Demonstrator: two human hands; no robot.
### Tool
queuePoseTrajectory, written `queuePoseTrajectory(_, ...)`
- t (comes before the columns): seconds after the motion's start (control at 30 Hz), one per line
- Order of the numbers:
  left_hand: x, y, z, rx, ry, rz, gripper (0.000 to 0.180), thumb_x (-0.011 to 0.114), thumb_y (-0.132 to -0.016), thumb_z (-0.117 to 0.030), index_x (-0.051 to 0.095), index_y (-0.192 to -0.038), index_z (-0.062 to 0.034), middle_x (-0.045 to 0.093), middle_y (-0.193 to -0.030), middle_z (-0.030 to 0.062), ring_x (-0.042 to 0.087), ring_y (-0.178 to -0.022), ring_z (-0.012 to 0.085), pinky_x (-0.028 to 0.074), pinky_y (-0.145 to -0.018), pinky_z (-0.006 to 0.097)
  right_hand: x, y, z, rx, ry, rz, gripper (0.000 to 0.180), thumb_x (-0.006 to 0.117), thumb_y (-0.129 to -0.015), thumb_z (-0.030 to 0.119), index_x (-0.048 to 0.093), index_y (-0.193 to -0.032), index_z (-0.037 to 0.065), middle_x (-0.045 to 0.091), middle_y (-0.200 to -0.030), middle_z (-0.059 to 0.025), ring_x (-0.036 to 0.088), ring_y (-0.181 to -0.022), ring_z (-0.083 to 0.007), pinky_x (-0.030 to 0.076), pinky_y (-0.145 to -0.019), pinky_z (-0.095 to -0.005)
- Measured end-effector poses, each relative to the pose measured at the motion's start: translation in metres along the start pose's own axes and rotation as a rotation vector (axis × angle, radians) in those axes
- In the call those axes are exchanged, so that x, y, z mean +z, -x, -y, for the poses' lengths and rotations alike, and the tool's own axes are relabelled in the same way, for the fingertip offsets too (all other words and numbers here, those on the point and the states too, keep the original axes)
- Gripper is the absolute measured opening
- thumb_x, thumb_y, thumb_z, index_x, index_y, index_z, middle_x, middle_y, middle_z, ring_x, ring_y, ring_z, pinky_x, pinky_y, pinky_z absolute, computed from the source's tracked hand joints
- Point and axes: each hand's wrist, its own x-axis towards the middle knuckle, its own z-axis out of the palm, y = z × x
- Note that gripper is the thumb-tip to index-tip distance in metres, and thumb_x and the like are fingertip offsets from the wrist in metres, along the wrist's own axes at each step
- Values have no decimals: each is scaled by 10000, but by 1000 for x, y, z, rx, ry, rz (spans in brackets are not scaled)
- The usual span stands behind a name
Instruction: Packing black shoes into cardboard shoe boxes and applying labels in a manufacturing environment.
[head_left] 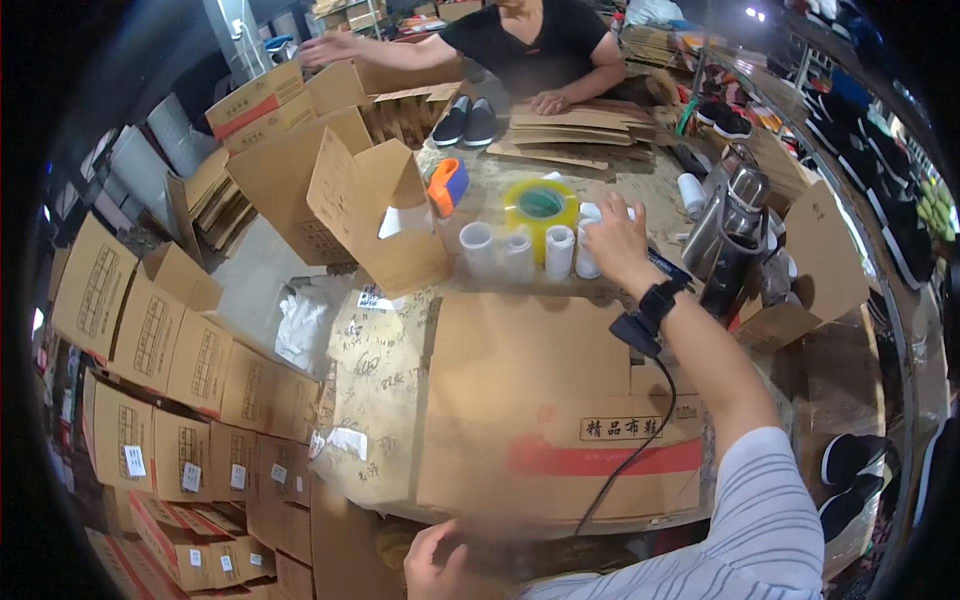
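My right hand (617, 243) reaches across the table with its fingers closed round a white roll (587, 263), which looks like a roll of labels. Beside it stand another white roll (559, 252) and more pale rolls. Just behind them is a large roll of clear yellow tape (541, 204). My left hand (437, 562) is low at the near edge of the table, fingers loosely bent and thumb apart, with nothing visible in it. Between my hands lies a flat brown carton (530, 390) with a red stripe. A black cable hangs from a device at my right wrist.
An open carton (375, 215) and an orange-blue tape dispenser (447, 187) stand at left. Stacked boxes (190, 355) fill the left side. Steel flasks (725, 215) and a carton (825, 250) are at right. Opposite, another person (535, 45) rests a hand on stacked cardboard (570, 125).
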Motion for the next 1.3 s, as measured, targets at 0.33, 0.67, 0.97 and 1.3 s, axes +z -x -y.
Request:
queuePoseTrajectory(0.33,6,-7,-21,-25,169,-51,275,629,-773,-12,611,-1044,29,647,-938,113,594,-873,180,455,-821,296,-58,72,-13,187,-1232,-75,186,618,-854,159,648,-991,38,650,-1003,-69,583,-965,-205,440,-856,-379)
queuePoseTrajectory(0.67,11,-59,-55,186,761,-326,685,682,-773,-30,349,-1371,-3,558,-1200,94,551,-1075,189,444,-906,305,-132,155,150,-150,-2014,235,87,555,-880,32,600,-927,-25,505,-1272,-160,495,-1147,-217,390,-944,-330)
queuePoseTrajectory(0.97,-63,27,-5,-57,347,-546,153,629,-860,-60,625,-992,18,656,-893,44,581,-801,74,481,-708,224,-182,195,271,-15,-2375,642,128,569,-848,-28,593,-969,4,529,-1227,-140,560,-1054,-191,462,-871,-315)
queuePoseTrajectory(1.3,-118,114,57,-446,326,-795,166,652,-831,-91,644,-957,17,664,-872,45,588,-795,76,482,-694,231,-220,205,374,-833,-1560,53,197,679,-711,112,679,-907,93,647,-997,-56,606,-890,-231,436,-758,-333)
